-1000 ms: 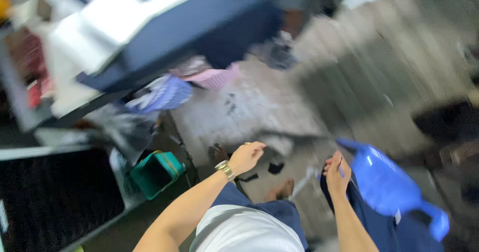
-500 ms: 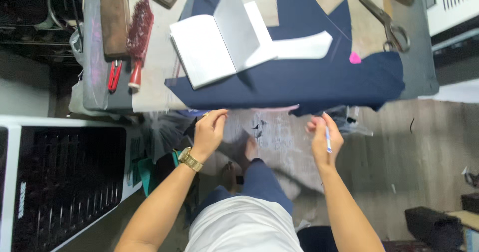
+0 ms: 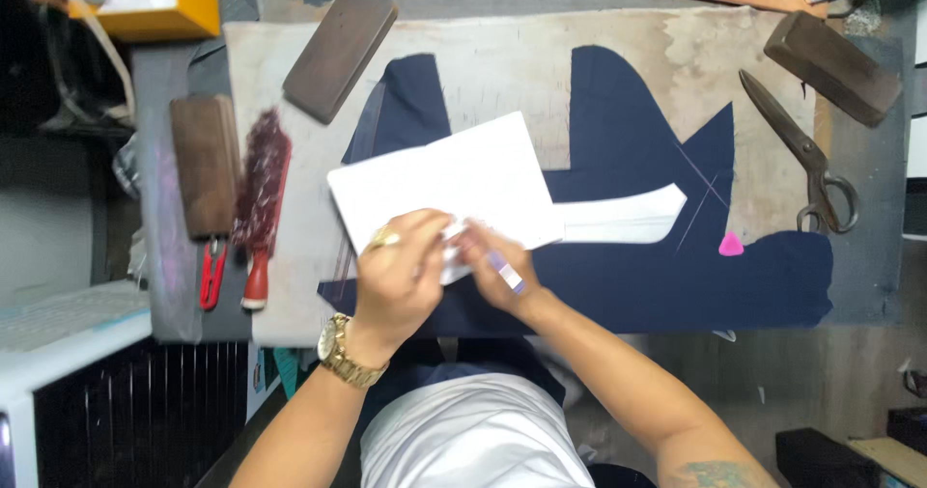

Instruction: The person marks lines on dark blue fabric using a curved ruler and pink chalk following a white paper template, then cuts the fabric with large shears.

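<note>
My left hand (image 3: 401,274), with a ring and a gold watch, presses on the near edge of a white open notebook (image 3: 454,184) that lies on navy cut fabric (image 3: 637,218). My right hand (image 3: 494,268) meets it there, gripping a pen (image 3: 504,272) with a purple and white barrel, tip on the paper. A white paper pattern strip (image 3: 618,220) lies on the fabric just right of the notebook. A small pink chalk piece (image 3: 731,246) rests further right.
Large dark shears (image 3: 806,160) lie at the right of the worn table (image 3: 290,83). Wooden blocks (image 3: 340,48) sit at the back, another block (image 3: 832,65) at the right. A dark red brush (image 3: 261,198) and red clip (image 3: 211,274) lie left, near a yellow box (image 3: 169,10).
The view swung from the floor up to the table. Both hands rose from below the table edge onto the notebook, the right one still with the pen.
</note>
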